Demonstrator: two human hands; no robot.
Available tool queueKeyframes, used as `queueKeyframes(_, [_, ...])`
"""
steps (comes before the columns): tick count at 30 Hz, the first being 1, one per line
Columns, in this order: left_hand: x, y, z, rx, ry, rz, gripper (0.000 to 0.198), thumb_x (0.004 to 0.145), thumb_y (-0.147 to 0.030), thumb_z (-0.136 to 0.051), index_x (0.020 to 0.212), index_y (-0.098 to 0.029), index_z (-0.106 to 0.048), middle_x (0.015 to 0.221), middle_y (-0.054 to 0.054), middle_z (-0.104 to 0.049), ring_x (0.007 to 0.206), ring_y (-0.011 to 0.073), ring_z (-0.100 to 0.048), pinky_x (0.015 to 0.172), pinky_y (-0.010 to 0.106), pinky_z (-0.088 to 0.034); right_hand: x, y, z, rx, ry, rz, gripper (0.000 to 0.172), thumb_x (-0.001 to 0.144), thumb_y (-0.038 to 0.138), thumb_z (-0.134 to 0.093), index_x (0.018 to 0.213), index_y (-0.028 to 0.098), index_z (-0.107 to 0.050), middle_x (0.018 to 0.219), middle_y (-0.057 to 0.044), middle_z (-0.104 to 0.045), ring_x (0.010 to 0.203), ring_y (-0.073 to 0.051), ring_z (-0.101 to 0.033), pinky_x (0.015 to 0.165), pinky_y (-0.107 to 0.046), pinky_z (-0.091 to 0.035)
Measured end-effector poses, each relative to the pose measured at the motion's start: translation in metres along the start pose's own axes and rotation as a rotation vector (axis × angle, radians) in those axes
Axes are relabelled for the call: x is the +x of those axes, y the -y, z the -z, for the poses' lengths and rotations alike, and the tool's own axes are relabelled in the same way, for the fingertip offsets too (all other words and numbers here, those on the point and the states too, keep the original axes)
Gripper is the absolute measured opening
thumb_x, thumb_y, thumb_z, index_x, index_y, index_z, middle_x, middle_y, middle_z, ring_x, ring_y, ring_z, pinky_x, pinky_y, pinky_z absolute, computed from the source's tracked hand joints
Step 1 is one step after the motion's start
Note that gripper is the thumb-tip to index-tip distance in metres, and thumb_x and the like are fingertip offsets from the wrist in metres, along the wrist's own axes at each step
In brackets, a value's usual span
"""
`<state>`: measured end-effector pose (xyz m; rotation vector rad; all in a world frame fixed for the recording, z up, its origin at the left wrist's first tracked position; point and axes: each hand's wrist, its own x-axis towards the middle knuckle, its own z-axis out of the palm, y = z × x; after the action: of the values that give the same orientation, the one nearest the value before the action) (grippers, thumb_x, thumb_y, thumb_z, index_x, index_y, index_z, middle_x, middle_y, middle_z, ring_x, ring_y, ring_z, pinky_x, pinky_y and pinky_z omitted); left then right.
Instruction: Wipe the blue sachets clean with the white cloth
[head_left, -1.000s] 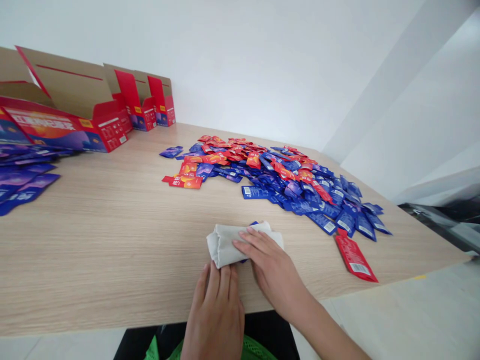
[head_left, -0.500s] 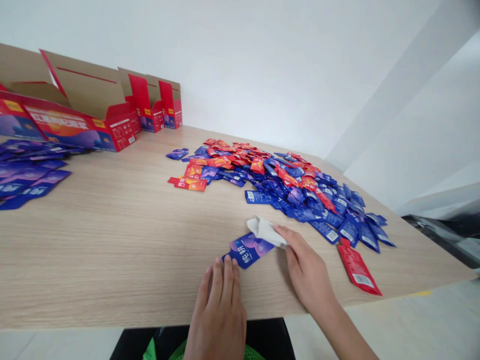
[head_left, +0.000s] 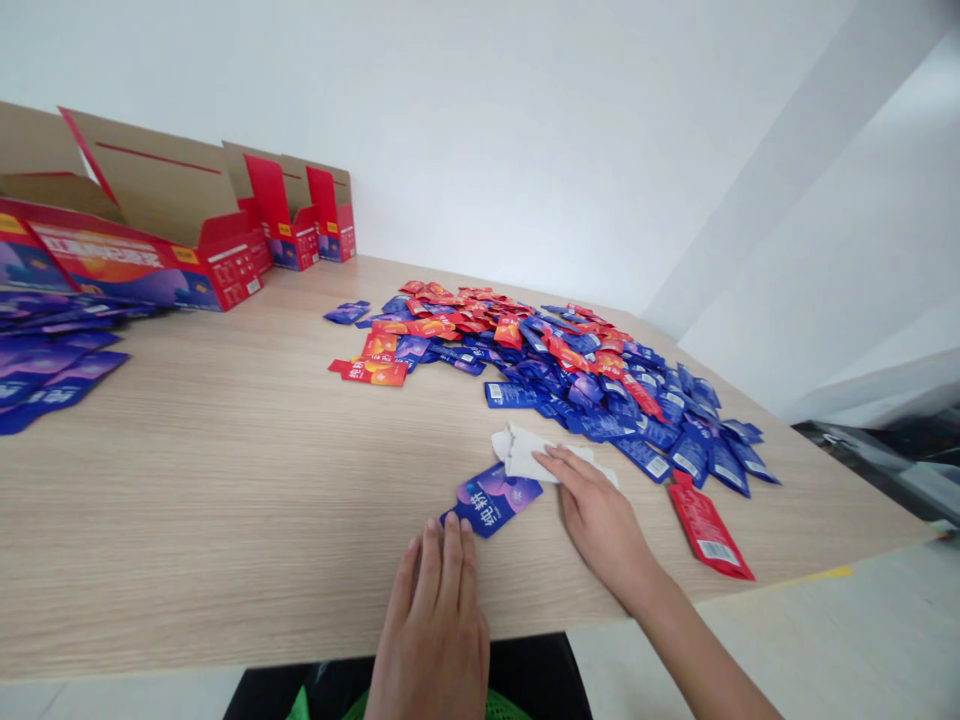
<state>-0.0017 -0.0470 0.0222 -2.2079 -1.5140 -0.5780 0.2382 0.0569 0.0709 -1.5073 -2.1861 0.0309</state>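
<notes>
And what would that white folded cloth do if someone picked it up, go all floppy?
Probably: the white folded cloth looks soft, and its edges are wavy and crumpled. It's likely light, since its layers look thin. It probably wouldn't roll if pushed, because it lies low and flattish under the right hand.

Cartons (head_left: 139,262) and pouches (head_left: 559,370) mark a packing workplace.

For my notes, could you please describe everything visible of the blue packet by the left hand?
The blue packet looks like smooth, thin film, with purple rounded shapes, white lettering and a narrow neck. It lies flat and aslant on the table, lettering up. The left hand has its fingertips at the neck. The white cloth is beside its far end; whether they touch is unclear.
</notes>
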Motion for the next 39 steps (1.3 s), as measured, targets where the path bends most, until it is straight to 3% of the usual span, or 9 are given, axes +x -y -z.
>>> queueKeyframes(3, [0.0, 0.0, -0.003, -0.002, -0.01, 0.005, 0.061, 0.096, -0.036, -0.046, 0.147, -0.005, -0.055, 0.152, 0.015, -0.061, 0.144, 0.0308, -0.05, 0.119, 0.043, -0.038, -0.001, -0.018, 0.009, -0.039, -0.006, -0.108, 0.054, 0.097, 0.006, -0.042, 0.139, 0.024, -0.07, 0.147, -0.009, -0.067, 0.136, -0.028, -0.064, 0.116, -0.052, -0.051])
queueKeyframes(6, [0.0, 0.0, -0.005, -0.001, -0.05, 0.016, 0.059, 0.096, -0.036, -0.046, 0.144, -0.004, -0.058, 0.149, 0.016, -0.063, 0.142, 0.0304, -0.052, 0.118, 0.043, -0.038, -0.006, -0.004, 0.015, 0.044, -0.045, -0.106, 0.051, 0.101, 0.012, -0.039, 0.141, 0.026, -0.067, 0.146, -0.006, -0.068, 0.134, -0.026, -0.065, 0.114, -0.051, -0.053])
queueKeyframes(9, [0.001, 0.001, -0.005, 0.004, -0.068, 0.008, 0.055, 0.095, -0.036, -0.046, 0.139, -0.006, -0.063, 0.145, 0.015, -0.066, 0.139, 0.0304, -0.054, 0.116, 0.043, -0.04, -0.011, 0.035, 0.012, 0.166, -0.077, 0.038, 0.049, 0.105, 0.013, -0.039, 0.145, 0.029, -0.064, 0.15, -0.005, -0.065, 0.139, -0.021, -0.06, 0.118, -0.046, -0.05])
queueKeyframes(12, [0.0, 0.002, -0.006, -0.01, -0.047, -0.004, 0.045, 0.094, -0.031, -0.049, 0.128, -0.012, -0.071, 0.134, 0.01, -0.073, 0.132, 0.0292, -0.06, 0.113, 0.044, -0.043, -0.013, 0.072, 0.001, 0.21, 0.037, 0.254, 0.056, 0.101, 0.005, -0.041, 0.146, 0.029, -0.063, 0.153, -0.004, -0.063, 0.146, -0.019, -0.054, 0.122, -0.043, -0.046])
queueKeyframes(15, [-0.001, 0.004, -0.007, -0.021, -0.044, 0.001, 0.041, 0.093, -0.026, -0.048, 0.124, -0.013, -0.073, 0.128, 0.009, -0.076, 0.125, 0.0279, -0.063, 0.113, 0.045, -0.044, -0.007, 0.081, -0.01, 0.187, 0.121, 0.347, 0.062, 0.093, -0.003, -0.042, 0.143, 0.024, -0.065, 0.152, -0.004, -0.063, 0.149, -0.021, -0.049, 0.126, -0.046, -0.04])
queueKeyframes(27, [-0.003, 0.004, -0.011, -0.013, -0.084, -0.001, 0.059, 0.093, -0.037, -0.05, 0.144, -0.008, -0.058, 0.148, 0.014, -0.065, 0.141, 0.0293, -0.053, 0.119, 0.043, -0.039, 0.0, -0.026, 0.01, 0.013, -0.055, -0.124, 0.055, 0.096, 0.005, -0.042, 0.138, 0.024, -0.071, 0.144, -0.01, -0.069, 0.134, -0.027, -0.065, 0.118, -0.054, -0.049])
queueKeyframes(33, [-0.002, 0.003, -0.016, 0.003, -0.102, 0.003, 0.052, 0.093, -0.036, -0.051, 0.136, -0.009, -0.066, 0.142, 0.014, -0.069, 0.136, 0.0289, -0.057, 0.115, 0.043, -0.041, -0.01, 0.034, 0.009, 0.175, -0.103, 0.038, 0.052, 0.102, 0.011, -0.043, 0.143, 0.032, -0.066, 0.148, -0.003, -0.067, 0.137, -0.022, -0.062, 0.117, -0.045, -0.052])
queueKeyframes(36, [-0.002, 0.003, -0.015, -0.015, -0.072, 0.009, 0.042, 0.091, -0.03, -0.052, 0.124, -0.014, -0.073, 0.13, 0.01, -0.075, 0.128, 0.028, -0.062, 0.114, 0.043, -0.043, -0.011, 0.07, -0.001, 0.197, 0.024, 0.271, 0.057, 0.097, 0.002, -0.044, 0.141, 0.029, -0.068, 0.149, -0.002, -0.066, 0.143, -0.02, -0.057, 0.121, -0.041, -0.047])
queueKeyframes(39, [-0.001, 0.003, -0.012, -0.02, -0.061, 0.009, 0.041, 0.091, -0.029, -0.052, 0.123, -0.013, -0.073, 0.125, 0.009, -0.077, 0.123, 0.0278, -0.065, 0.113, 0.044, -0.044, -0.006, 0.076, -0.01, 0.157, 0.094, 0.354, 0.061, 0.092, -0.004, -0.043, 0.14, 0.024, -0.068, 0.15, -0.003, -0.065, 0.147, -0.021, -0.052, 0.125, -0.045, -0.043])
